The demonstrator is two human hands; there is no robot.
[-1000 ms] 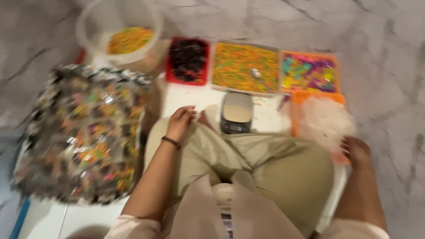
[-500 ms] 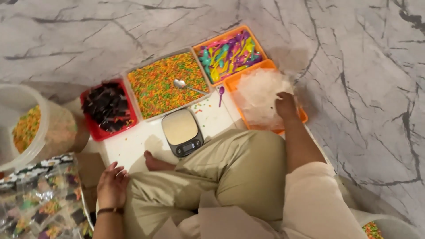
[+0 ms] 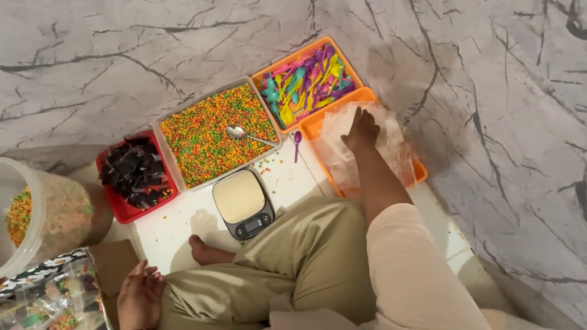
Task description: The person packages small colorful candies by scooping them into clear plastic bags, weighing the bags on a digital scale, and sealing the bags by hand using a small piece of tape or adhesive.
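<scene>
Marble floor point(image 3: 122, 55); scale point(image 3: 243, 203), spoon tray point(image 3: 306, 85), sweets tray point(image 3: 214, 131) crowd knees.

a pale pink sleeve covers the right arm down to the elbow, at about 5 o'clock in view. khaki-olive trousers lie across the folded legs at 6 o'clock. both feet and forearms are bare.

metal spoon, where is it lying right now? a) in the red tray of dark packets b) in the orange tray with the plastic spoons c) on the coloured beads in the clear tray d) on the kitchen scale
c: the metal spoon lies on the orange and green beads in the clear tray, apart from the scale and the red tray.
</scene>
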